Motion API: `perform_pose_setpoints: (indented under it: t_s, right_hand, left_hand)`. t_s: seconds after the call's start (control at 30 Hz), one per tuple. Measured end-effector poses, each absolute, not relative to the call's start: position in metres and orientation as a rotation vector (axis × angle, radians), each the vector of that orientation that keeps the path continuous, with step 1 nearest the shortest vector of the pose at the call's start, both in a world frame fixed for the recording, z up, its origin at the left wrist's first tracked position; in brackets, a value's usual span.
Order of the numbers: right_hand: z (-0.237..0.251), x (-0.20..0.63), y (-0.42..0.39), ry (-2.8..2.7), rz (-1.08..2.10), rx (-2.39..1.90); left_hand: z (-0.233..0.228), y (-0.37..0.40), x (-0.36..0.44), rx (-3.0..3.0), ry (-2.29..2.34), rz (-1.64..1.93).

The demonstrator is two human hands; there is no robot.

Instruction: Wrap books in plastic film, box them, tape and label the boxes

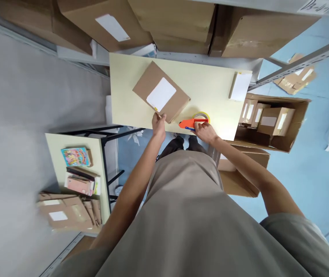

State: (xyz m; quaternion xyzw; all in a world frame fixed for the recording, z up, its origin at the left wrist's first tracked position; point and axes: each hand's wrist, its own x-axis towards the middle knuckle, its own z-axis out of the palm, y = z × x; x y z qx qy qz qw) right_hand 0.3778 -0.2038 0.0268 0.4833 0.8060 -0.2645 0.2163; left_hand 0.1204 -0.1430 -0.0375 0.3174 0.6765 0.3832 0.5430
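A flat cardboard box [144, 86] with a white label lies at an angle on the cream tabletop [216, 82]. My left hand [158, 125] pinches the box's near edge, close to the label's lower corner. In my right hand [206, 132] is an orange tape dispenser [186, 123], loaded with a roll of tape with a yellow rim. The dispenser's nose points left, a short way from the box's near right corner. My fingers wrap its handle and hide part of it.
Large cartons [178, 23] fill the shelf behind the table. A stack of white labels [240, 86] sits at the far right corner. An open carton [293, 127] holding small boxes stands right of the table. A side table [95, 154] at left carries books and a pink box.
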Motion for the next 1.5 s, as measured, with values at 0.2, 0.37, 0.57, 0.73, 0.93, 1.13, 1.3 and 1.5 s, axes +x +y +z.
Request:
perform_pose_setpoints:
  t_s: [0.2, 0.37, 0.57, 0.73, 0.93, 1.13, 1.3, 1.5]
  right_hand:
    - [0.020, 0.346, -0.204, 2.258, -0.815, 1.307]
    - [0.016, 0.353, -0.204, 2.260, -0.818, 1.335]
    - [0.021, 0.379, -0.217, 2.267, -0.833, 1.285]
    - [0.025, 0.464, -0.220, 2.088, -0.774, 1.461]
    - [0.017, 0.488, -0.153, 2.103, -0.664, 1.709]
    - [0.008, 0.442, -0.113, 2.194, -0.714, 1.626]
    - [0.006, 0.425, -0.120, 2.216, -0.790, 1.581]
    - [0.010, 0.407, -0.130, 2.242, -0.879, 1.545]
  left_hand:
    - [-0.025, -0.138, 0.126, 0.645, 1.678, 0.909]
    - [-0.028, -0.138, 0.133, 0.710, 1.671, 0.938]
    - [-0.028, -0.137, 0.129, 0.706, 1.699, 0.928]
    - [-0.026, -0.136, 0.130, 0.723, 1.718, 0.929]
    - [-0.021, -0.132, 0.125, 0.792, 1.691, 0.895]
    - [-0.009, -0.125, 0.113, 0.779, 1.665, 0.784]
    - [0.005, -0.110, 0.091, 0.833, 1.625, 0.650]
    - [0.031, -0.067, 0.068, 1.167, 1.603, 0.456]
